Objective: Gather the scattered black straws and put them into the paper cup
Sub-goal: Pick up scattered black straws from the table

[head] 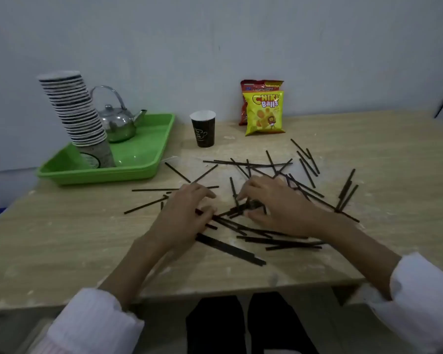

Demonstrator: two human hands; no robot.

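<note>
On the wooden table (62,238), your left hand (187,213) lay relaxed, fingers straight, pressing on the black straws (230,249). Your right hand (276,203) curled fingers and thumb round a small bunch of them. The rest lay scattered and crossed around both hands. The paper cup (203,129) stood upright well beyond, between the green tray (95,173) and the snack bags (265,116).

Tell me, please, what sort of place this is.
Probably an office pantry or break room: a stack of paper cups and a metal kettle on a green tray, plus snack bags.
</note>
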